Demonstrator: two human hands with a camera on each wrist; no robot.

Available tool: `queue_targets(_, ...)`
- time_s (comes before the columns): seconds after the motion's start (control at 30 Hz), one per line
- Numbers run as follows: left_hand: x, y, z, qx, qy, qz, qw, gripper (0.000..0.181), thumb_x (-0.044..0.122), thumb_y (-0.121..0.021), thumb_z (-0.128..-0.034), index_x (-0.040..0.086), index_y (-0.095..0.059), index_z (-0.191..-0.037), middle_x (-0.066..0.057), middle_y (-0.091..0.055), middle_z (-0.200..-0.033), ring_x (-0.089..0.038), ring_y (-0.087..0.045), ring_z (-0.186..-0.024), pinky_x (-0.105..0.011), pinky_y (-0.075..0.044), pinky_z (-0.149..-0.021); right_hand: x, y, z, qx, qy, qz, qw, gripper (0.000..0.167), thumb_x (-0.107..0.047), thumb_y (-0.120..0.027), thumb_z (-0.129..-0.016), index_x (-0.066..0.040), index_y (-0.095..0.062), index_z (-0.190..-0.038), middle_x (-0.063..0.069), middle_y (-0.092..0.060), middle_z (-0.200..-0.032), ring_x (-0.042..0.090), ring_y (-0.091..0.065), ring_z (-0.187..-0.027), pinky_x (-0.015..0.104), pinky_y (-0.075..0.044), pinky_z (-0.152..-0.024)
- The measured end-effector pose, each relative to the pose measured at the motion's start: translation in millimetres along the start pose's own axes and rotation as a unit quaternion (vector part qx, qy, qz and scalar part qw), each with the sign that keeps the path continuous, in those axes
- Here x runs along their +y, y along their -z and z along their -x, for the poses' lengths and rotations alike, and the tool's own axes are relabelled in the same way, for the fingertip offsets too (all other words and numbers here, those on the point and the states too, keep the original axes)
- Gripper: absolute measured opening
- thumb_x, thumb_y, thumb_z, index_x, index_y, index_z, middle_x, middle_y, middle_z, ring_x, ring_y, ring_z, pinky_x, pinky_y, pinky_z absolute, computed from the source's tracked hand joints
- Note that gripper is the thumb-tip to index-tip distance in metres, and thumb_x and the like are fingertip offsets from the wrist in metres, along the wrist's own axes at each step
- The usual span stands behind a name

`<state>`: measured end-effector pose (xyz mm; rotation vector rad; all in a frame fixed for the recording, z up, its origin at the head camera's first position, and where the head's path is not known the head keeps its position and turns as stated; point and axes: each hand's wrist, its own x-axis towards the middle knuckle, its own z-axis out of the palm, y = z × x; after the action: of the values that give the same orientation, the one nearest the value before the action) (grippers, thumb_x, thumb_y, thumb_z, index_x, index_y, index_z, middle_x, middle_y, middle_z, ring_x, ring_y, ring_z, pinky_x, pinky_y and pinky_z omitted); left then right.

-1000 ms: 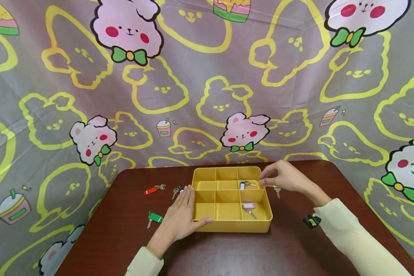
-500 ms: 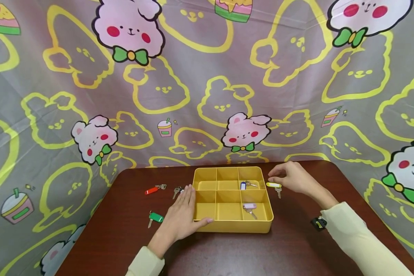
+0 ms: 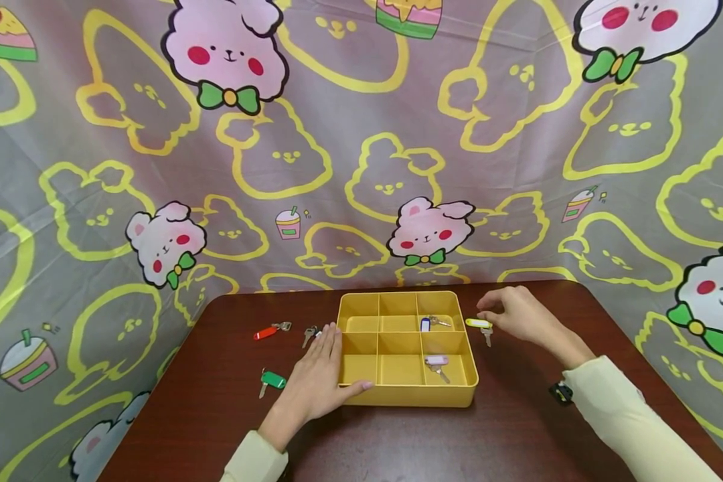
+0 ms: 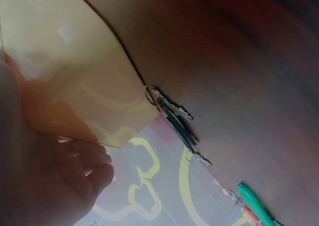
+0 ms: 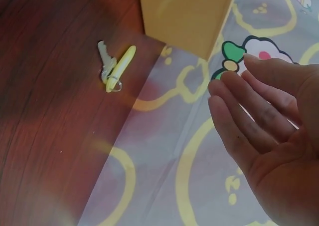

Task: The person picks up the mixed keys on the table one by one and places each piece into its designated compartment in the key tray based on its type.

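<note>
A yellow divided box (image 3: 410, 396) stands on the table, and my left hand (image 3: 314, 375) rests along its left side with straight fingers and the thumb over the front edge. To the right of the box my right hand (image 3: 521, 314) hovers with nothing in its loosely bent fingers. Just below those fingertips lies a key with a yellow tag (image 3: 478, 323); the right wrist view shows that yellow tag (image 5: 121, 69) apart from the hand. Inside the box, a blue-tagged key (image 3: 425, 325) is in the back right compartment and a pink-tagged key (image 3: 436, 360) in the front right one.
Left of the box lie a red-tagged key (image 3: 266, 333), a green-tagged key (image 3: 274, 380) and another key (image 3: 310, 335), partly hidden by the left hand. A patterned cloth (image 3: 337, 201) hangs behind the dark wooden table (image 3: 410, 442).
From over the box's back right corner, my right hand has moved right to above the yellow-tagged key, then slightly farther. My left hand has stayed on the box.
</note>
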<state>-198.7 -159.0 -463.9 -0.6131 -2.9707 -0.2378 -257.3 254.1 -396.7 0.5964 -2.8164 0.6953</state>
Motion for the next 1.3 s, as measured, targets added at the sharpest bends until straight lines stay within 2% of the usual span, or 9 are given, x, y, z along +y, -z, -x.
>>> queue_targets(0.2,-0.2,-1.0,0.0,-0.001,0.001,-0.001,1.0000,0.117,0.084,-0.050,-0.0911,-0.003,-0.023,-0.165,-0.020,-0.018,-0.175,-0.035,-0.021,-0.164,-0.049,-0.027,-0.132,4,-4,0.2,0.000,0.024,0.019,0.9995,0.008,-0.009,-0.080,-0.089,-0.007,-0.082,-0.096,0.001,-0.081,-0.089,0.015,-0.075,-0.083,0.037,-0.060,-0.074)
queue_targets(0.6,-1.1,-0.7,-0.5,-0.002,0.003,-0.004,1.0000,0.118,0.085,-0.049,-0.0910,-0.003,-0.022,-0.165,-0.020,-0.018,-0.175,-0.034,-0.020,-0.165,-0.048,-0.027,-0.133,14,-11,-4.7,-0.025,0.058,0.059,0.9963,0.014,-0.005,-0.079,-0.087,-0.002,-0.080,-0.101,0.007,-0.081,-0.094,0.021,-0.074,-0.085,0.044,-0.061,-0.076)
queue_targets(0.8,-1.3,0.2,-1.7,0.000,0.001,-0.004,1.0000,0.119,0.086,-0.049,-0.0904,-0.004,-0.024,-0.165,-0.021,-0.020,-0.175,-0.035,-0.021,-0.164,-0.049,-0.028,-0.132,21,-15,-6.4,-0.041,0.056,0.066,0.9954,0.017,-0.004,-0.077,-0.087,0.000,-0.079,-0.104,0.010,-0.080,-0.094,0.019,-0.071,-0.081,0.043,-0.060,-0.074)
queue_targets(1.0,-1.3,0.5,-1.5,-0.004,0.002,-0.004,1.0000,0.118,0.085,-0.049,-0.0910,-0.004,-0.024,-0.165,-0.021,-0.019,-0.175,-0.035,-0.020,-0.164,-0.049,-0.027,-0.132,29,-21,-6.9,-0.034,0.064,0.075,0.9946,0.020,-0.003,-0.077,-0.086,0.001,-0.079,-0.105,0.009,-0.080,-0.092,0.016,-0.067,-0.076,0.040,-0.058,-0.071)
queue_targets(1.2,-0.7,1.3,-0.4,-0.009,0.003,0.002,1.0000,0.117,0.084,-0.049,-0.0916,-0.004,-0.023,-0.165,-0.021,-0.018,-0.175,-0.035,-0.019,-0.165,-0.050,-0.027,-0.132,35,-27,-7.8,-0.058,0.036,0.072,0.9951,0.026,-0.004,-0.077,-0.088,0.004,-0.077,-0.113,0.008,-0.079,-0.093,0.014,-0.055,-0.071,0.032,-0.049,-0.066)
queue_targets(1.3,-0.2,2.1,0.0,-0.011,0.003,0.003,0.9999,0.117,0.083,-0.050,-0.0918,-0.003,-0.022,-0.165,-0.021,-0.018,-0.175,-0.035,-0.019,-0.165,-0.050,-0.027,-0.132,38,-30,-7.7,-0.069,0.023,0.072,0.9947,0.029,-0.008,-0.078,-0.090,0.005,-0.077,-0.115,0.008,-0.079,-0.093,0.014,-0.055,-0.072,0.032,-0.049,-0.067)
